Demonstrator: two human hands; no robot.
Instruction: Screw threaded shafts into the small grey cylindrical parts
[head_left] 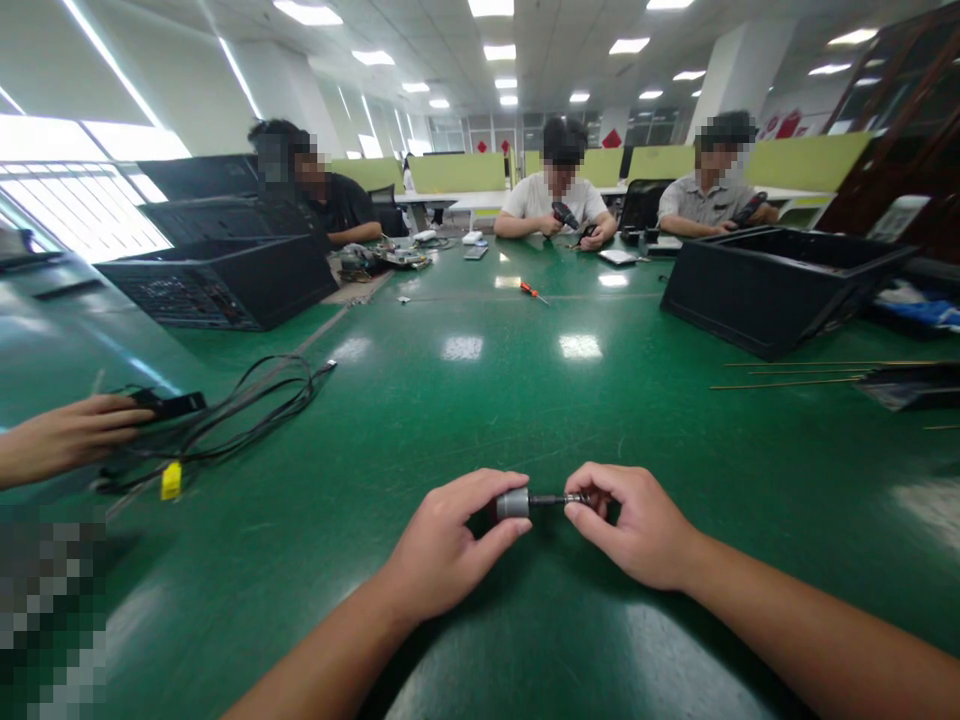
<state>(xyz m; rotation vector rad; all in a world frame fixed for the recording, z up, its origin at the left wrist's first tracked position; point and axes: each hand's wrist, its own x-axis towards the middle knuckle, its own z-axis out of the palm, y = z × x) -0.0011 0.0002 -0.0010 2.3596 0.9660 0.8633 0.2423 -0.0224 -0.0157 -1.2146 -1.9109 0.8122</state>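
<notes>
Just above the green table (480, 400), my left hand (442, 545) pinches a small grey cylinder (513, 503) between thumb and fingers. A thin dark shaft (551, 498) sticks out of the cylinder to the right. My right hand (637, 520) is closed on the far end of that shaft with thumb and fingertips. Both hands sit close together near the table's front edge.
A co-worker's hand (71, 435) at the left rests by a bundle of black cables (247, 405) with a yellow tag (171, 480). Black computer cases (225, 270) stand back left, a black bin (772, 285) back right. Three people sit at the far end. A screwdriver (532, 291) lies mid-table.
</notes>
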